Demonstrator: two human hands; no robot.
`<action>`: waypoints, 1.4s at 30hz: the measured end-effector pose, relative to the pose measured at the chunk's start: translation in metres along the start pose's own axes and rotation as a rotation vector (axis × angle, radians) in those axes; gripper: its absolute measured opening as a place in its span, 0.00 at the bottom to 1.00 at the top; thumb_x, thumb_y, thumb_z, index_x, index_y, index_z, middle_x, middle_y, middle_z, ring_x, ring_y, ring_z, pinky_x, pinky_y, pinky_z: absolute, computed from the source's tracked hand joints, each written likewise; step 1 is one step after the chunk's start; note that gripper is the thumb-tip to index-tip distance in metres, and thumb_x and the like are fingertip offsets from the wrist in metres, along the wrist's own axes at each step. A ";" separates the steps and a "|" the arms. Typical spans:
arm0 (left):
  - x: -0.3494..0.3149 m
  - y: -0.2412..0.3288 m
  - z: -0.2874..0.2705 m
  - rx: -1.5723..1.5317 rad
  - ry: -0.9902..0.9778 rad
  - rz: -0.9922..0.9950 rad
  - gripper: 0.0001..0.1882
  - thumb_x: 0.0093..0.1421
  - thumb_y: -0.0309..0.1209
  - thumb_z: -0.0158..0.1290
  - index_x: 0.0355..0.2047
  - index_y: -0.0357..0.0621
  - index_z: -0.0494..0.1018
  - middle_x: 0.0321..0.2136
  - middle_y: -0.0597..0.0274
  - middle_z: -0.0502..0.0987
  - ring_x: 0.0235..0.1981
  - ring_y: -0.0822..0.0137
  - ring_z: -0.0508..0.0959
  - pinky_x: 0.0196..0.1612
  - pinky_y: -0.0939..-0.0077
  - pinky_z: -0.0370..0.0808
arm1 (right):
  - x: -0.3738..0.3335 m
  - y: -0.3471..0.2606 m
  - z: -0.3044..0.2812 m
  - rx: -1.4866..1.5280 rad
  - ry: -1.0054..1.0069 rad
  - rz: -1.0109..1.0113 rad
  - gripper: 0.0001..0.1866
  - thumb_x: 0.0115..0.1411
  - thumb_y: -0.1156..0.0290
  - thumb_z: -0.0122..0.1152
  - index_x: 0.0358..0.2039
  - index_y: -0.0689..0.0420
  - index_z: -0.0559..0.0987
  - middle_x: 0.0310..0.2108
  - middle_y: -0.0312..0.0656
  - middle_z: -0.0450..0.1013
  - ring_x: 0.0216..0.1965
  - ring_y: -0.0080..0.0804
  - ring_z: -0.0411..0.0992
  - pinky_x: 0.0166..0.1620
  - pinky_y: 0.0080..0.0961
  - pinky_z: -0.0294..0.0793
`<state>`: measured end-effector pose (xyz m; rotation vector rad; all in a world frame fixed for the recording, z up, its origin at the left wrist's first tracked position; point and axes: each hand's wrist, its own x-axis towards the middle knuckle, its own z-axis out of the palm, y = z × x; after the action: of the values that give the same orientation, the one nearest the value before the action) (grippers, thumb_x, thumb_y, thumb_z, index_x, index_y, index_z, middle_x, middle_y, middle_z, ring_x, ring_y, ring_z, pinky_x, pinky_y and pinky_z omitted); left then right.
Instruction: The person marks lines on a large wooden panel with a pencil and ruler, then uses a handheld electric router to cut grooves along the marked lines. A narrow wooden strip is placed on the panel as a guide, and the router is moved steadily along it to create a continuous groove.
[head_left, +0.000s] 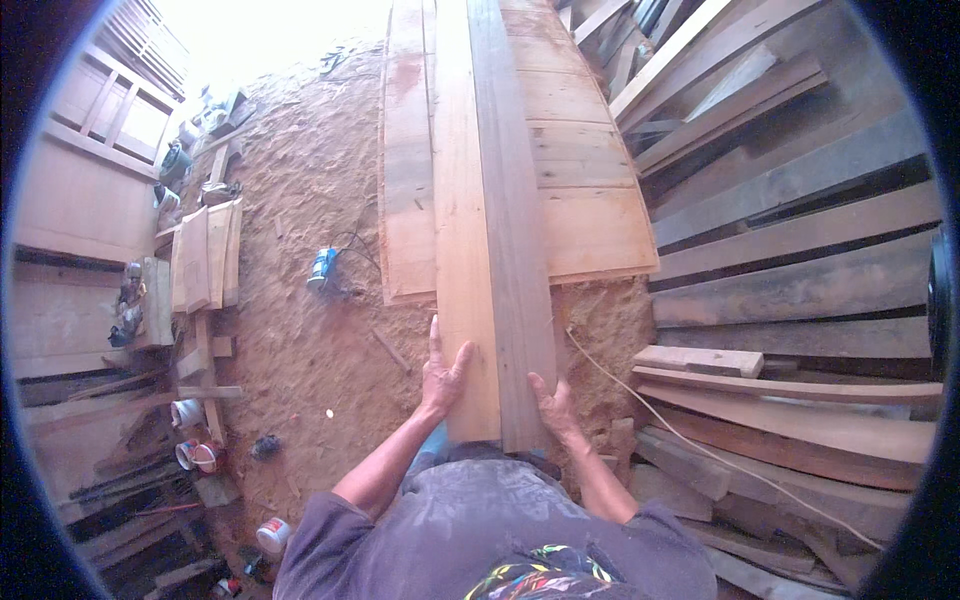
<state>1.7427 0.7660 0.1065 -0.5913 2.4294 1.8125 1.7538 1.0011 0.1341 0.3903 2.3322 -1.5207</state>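
White tubs (186,413) stand well left of the left fingers, and a blue handheld power tool (322,270) lies on the ground, nearer, beyond the fingertips. The left hand (442,378) takes the left edge of a pale plank (465,250) between its thumb, on top, and its straight forefinger alongside; the other fingers are hidden. Right of that thumb, a grey-brown plank (522,300) lies beside the pale one. Both reach past the fingers over a broad board panel (585,210). The right hand (555,403) sets its thumb on the grey-brown plank's right edge; its blurred fingers' closure cannot be told. Farther right of them lies stacked timber (800,285).
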 end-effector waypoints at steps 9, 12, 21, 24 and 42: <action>0.039 0.014 0.003 -0.072 -0.067 -0.095 0.47 0.69 0.45 0.59 0.78 0.57 0.41 0.59 0.41 0.76 0.56 0.52 0.80 0.56 0.55 0.79 | 0.050 0.028 0.000 -0.055 -0.061 -0.045 0.44 0.64 0.36 0.63 0.55 0.71 0.76 0.50 0.61 0.79 0.54 0.54 0.78 0.57 0.45 0.75; 0.052 0.023 0.003 0.064 -0.100 -0.173 0.49 0.69 0.48 0.58 0.78 0.57 0.39 0.59 0.38 0.76 0.58 0.49 0.79 0.57 0.53 0.78 | 0.063 0.032 -0.005 -0.092 -0.124 0.024 0.44 0.65 0.38 0.63 0.60 0.71 0.72 0.56 0.61 0.76 0.59 0.53 0.74 0.61 0.45 0.72; 0.047 0.028 -0.009 -0.069 -0.185 -0.141 0.47 0.70 0.45 0.56 0.78 0.45 0.42 0.66 0.39 0.68 0.63 0.51 0.74 0.62 0.59 0.74 | 0.047 0.003 -0.019 0.061 -0.203 -0.030 0.41 0.69 0.37 0.56 0.62 0.67 0.72 0.54 0.54 0.77 0.56 0.42 0.76 0.58 0.39 0.75; 0.030 0.001 -0.004 -0.199 -0.157 -0.057 0.44 0.72 0.43 0.55 0.78 0.44 0.43 0.66 0.43 0.67 0.62 0.55 0.74 0.62 0.62 0.74 | 0.013 0.027 -0.017 0.104 -0.095 -0.039 0.38 0.68 0.41 0.60 0.59 0.67 0.75 0.51 0.52 0.79 0.52 0.39 0.78 0.54 0.37 0.77; 0.019 -0.028 0.003 -0.260 -0.176 0.082 0.46 0.72 0.35 0.55 0.78 0.46 0.35 0.68 0.46 0.63 0.66 0.57 0.68 0.68 0.64 0.67 | 0.019 0.018 0.009 0.214 0.027 -0.012 0.35 0.68 0.49 0.65 0.62 0.67 0.72 0.57 0.52 0.76 0.58 0.41 0.73 0.63 0.37 0.70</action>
<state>1.7339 0.7567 0.0747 -0.3318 2.1533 2.1315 1.7448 1.0007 0.1083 0.4527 2.2013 -1.7879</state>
